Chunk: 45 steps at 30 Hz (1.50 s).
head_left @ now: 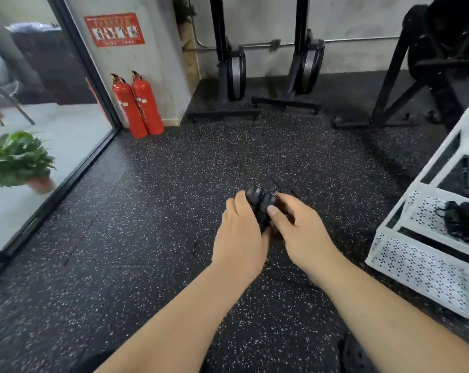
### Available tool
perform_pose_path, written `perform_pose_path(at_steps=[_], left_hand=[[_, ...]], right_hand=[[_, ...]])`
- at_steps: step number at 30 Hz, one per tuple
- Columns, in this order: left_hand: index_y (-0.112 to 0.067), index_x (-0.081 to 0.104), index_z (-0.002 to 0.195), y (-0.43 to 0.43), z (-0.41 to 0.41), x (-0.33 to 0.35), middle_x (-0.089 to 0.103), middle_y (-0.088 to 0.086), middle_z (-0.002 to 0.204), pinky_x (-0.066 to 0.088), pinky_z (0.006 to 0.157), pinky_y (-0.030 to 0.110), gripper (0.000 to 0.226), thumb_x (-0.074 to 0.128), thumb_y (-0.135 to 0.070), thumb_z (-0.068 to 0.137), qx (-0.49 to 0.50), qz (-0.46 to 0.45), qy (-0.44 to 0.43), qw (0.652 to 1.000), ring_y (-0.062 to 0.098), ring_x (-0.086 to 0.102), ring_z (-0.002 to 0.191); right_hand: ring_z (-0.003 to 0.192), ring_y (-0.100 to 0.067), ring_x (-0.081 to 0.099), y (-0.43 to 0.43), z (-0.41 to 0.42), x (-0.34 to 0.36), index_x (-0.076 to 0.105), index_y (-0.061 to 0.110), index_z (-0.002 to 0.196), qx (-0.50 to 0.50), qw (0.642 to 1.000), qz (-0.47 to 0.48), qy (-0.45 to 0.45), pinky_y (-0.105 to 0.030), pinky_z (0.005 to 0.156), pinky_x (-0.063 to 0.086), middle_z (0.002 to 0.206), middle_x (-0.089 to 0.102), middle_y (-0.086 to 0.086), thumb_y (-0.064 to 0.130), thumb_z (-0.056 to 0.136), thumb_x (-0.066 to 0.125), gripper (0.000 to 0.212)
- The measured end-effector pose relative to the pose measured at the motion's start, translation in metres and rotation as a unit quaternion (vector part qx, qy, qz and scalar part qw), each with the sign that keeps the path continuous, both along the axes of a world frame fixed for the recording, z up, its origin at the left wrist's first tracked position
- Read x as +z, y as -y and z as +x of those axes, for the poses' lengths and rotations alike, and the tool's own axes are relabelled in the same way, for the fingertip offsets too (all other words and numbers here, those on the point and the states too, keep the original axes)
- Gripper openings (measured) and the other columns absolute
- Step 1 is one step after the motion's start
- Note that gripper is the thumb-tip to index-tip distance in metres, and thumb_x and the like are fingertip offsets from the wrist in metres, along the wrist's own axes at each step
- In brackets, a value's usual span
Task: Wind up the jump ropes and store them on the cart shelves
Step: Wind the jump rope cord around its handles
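Head view, only 1 camera. Left hand (238, 235) is curling its fingers round the black jump rope handles (259, 203), 2 of them side by side, held low over the floor in mid-frame. Right hand (299, 230) is pinching the same bundle from the other side, thumb pressing on top, with its other fingers hidden underneath. Thin cord (197, 250) is trailing on the floor just left of the left wrist. How much is wound, cannot tell. White perforated cart (416, 267) is standing near on the right, with a wound black rope (459, 222) lying on a lower shelf.

Risk, as a judgement: the cord is looking thin, so loops could be slipping off the handles if the thumb eases up. The loose tail could be snagging on the cart's edge during the carry.

Surface: black rubber gym flooring (174, 170) with pale speckles, which is camouflaging the dark cord. Room: 2 red fire extinguishers (137, 103) by a concrete pillar, glass door (53, 125) and potted plant (20, 160) on the left, 2 upright rowing machines (233, 68) against the back wall.
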<state>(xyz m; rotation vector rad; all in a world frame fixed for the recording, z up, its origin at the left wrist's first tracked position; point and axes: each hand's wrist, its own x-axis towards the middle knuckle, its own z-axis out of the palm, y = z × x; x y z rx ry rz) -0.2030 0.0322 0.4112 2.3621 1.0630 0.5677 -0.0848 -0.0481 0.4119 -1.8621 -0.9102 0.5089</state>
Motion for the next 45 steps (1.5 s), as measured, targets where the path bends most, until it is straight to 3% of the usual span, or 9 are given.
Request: perform_pose_path(at_steps=[8,13,22,28,32,36,41,43,45], left_hand=[[-0.018,0.028,0.151,-0.029,0.009,-0.009,0.045,0.002,0.137,0.053,0.100,0.044,0.070,0.070,-0.038,0.098,-0.019,0.019,-0.038,0.999,0.025,0.054,0.124],[-0.026,0.009,0.162,-0.033,0.003,-0.004,0.046,0.005,0.138,0.053,0.100,0.047,0.083,0.062,-0.046,0.100,-0.007,0.090,-0.097,0.991,0.029,0.055,0.122],[-0.025,0.016,0.158,-0.024,-0.004,0.001,0.049,0.003,0.136,0.054,0.094,0.046,0.086,0.066,-0.049,0.093,-0.008,0.070,-0.111,0.991,0.030,0.057,0.121],[-0.024,0.016,0.154,-0.024,-0.008,-0.003,0.053,-0.001,0.129,0.053,0.075,0.038,0.082,0.067,-0.051,0.096,-0.006,0.128,-0.116,0.985,0.027,0.068,0.105],[-0.027,0.023,0.150,-0.029,-0.011,-0.001,0.054,-0.004,0.131,0.052,0.074,0.037,0.077,0.070,-0.047,0.094,-0.006,0.146,-0.115,0.983,0.024,0.068,0.105],[-0.032,0.032,0.145,-0.040,-0.015,0.008,0.058,-0.011,0.129,0.054,0.076,0.038,0.065,0.069,-0.045,0.093,0.022,0.080,-0.062,0.995,0.021,0.066,0.094],[-0.051,0.045,0.126,-0.032,-0.012,0.017,0.068,-0.022,0.105,0.056,0.081,0.035,0.051,0.070,-0.038,0.084,-0.048,-0.044,0.000,0.998,0.007,0.066,0.088],[-0.052,0.048,0.120,-0.026,-0.009,0.017,0.070,-0.020,0.096,0.057,0.078,0.035,0.049,0.071,-0.033,0.082,-0.089,-0.108,0.027,0.990,0.004,0.066,0.083],[-0.045,0.053,0.113,-0.022,-0.005,0.015,0.069,-0.019,0.088,0.054,0.068,0.029,0.039,0.072,-0.029,0.083,-0.114,-0.147,0.057,0.981,0.003,0.061,0.071]], right_hand=[[0.114,-0.002,0.068,-0.026,0.014,-0.008,0.066,0.029,0.138,0.000,0.999,-0.004,-0.044,-0.040,0.105,0.056,0.123,0.074,0.014,0.037,0.106,0.062,0.034],[0.101,-0.001,0.072,-0.024,0.008,-0.004,0.072,0.028,0.122,-0.003,0.997,0.008,-0.078,-0.034,0.095,0.057,0.108,0.079,0.014,0.027,0.108,0.060,0.019],[0.094,-0.015,0.076,-0.014,-0.016,-0.002,0.073,0.029,0.111,-0.025,0.993,0.052,-0.106,-0.052,0.095,0.059,0.096,0.080,0.006,0.026,0.107,0.062,0.012],[0.096,0.000,0.073,-0.007,-0.017,0.003,0.071,0.035,0.118,-0.025,0.991,0.048,-0.124,-0.035,0.099,0.058,0.099,0.079,0.017,0.032,0.106,0.064,0.014],[0.098,-0.002,0.070,-0.004,-0.006,0.014,0.073,0.034,0.111,0.029,0.999,-0.044,-0.009,-0.037,0.095,0.056,0.100,0.077,0.017,0.040,0.106,0.060,0.015],[0.091,0.002,0.065,0.003,0.017,0.023,0.069,0.038,0.107,-0.020,0.982,-0.094,0.164,-0.030,0.084,0.054,0.095,0.072,0.022,0.037,0.105,0.059,0.010],[0.138,-0.009,0.041,0.003,0.028,0.021,0.036,0.036,0.157,0.033,0.969,-0.115,0.215,-0.027,0.105,0.038,0.149,0.044,0.013,0.026,0.108,0.055,0.054],[0.121,-0.006,0.055,0.001,0.029,0.020,0.040,0.039,0.154,0.062,0.983,-0.090,0.148,-0.024,0.095,0.043,0.140,0.057,0.011,0.017,0.109,0.051,0.051],[0.083,-0.005,0.063,-0.002,0.031,0.016,0.055,0.041,0.131,0.044,0.989,-0.064,0.129,-0.028,0.071,0.047,0.104,0.071,0.010,0.022,0.112,0.046,0.028]])
